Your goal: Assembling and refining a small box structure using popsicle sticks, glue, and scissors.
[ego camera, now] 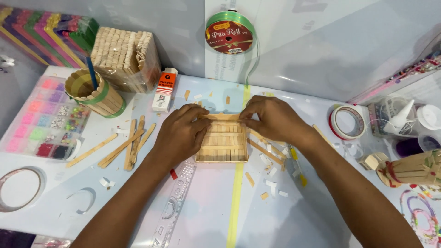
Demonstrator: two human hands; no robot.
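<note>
In the head view, a square wooden stick frame [222,143] lies flat near the middle of the pale desk [294,220]. Both hands rest on it. The left hand [180,133] covers the frame's 9 o'clock side, and its grip is closed with the fingertips pinching the top stick at the far edge. The right hand [272,117] comes from 2 o'clock, and its grip is also closed on the same top stick, at the frame's far right corner.

At 9 o'clock from the frame, several loose wooden sticks [128,144] lie crossed on the desk. Farther at 10 o'clock stands a round cup of sticks [94,94] with a green band, and behind it a bundle of sticks [126,57] in clear wrap. A small orange and white glue tube [164,89] lies at 11 o'clock. A green ribbon roll [229,33] hangs on the wall at 12 o'clock. A tape roll [347,121] with a red edge lies at 3 o'clock. A clear box of coloured beads [43,121] sits at the far 9 o'clock edge. A clear ruler [177,202] lies at 7 o'clock, near the left forearm.
</note>
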